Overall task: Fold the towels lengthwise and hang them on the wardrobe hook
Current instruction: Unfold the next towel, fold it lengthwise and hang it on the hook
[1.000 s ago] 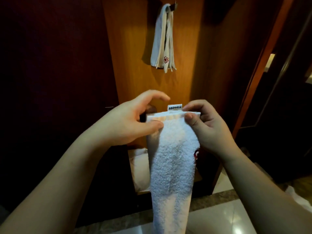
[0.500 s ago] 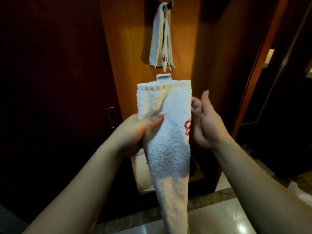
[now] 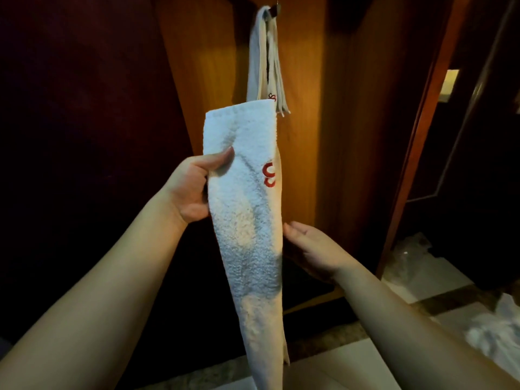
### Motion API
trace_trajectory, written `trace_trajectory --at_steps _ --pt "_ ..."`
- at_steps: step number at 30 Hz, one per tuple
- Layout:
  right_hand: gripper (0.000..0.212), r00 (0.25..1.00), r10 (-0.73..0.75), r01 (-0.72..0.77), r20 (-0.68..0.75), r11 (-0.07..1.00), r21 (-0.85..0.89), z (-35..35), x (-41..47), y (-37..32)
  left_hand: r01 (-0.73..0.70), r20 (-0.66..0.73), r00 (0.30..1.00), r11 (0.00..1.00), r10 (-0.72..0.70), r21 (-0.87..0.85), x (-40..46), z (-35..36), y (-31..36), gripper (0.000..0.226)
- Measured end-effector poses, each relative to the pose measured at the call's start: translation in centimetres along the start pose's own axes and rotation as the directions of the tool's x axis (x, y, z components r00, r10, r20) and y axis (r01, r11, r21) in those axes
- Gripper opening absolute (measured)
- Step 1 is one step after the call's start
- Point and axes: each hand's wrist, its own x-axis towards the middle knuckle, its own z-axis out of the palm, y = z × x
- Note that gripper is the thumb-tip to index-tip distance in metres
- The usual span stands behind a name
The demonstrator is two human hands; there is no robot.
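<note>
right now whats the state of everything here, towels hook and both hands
held towel: folded into a long strip, upright, lower end hanging down
hung towel: folded, draped over the hook
hook: carrying one towel
left hand: gripping the held towel's left edge, thumb on its front
right hand: fingers relaxed, beside the towel's right edge; contact unclear

1. The left hand (image 3: 194, 187) grips a folded white towel (image 3: 247, 209) upright, thumb across its front.
2. The right hand (image 3: 312, 249) touches its right edge, lower down.
3. Another towel (image 3: 263, 60) hangs from the hook (image 3: 275, 9) beyond.
</note>
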Motion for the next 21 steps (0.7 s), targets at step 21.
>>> trace_trajectory --at_steps 21 --pt "0.010 0.961 -0.224 0.201 -0.159 0.968 -0.154 0.9 -0.2 0.9 0.036 -0.349 0.935 0.995 -0.068 -0.098 -0.1 0.6 0.9 0.023"
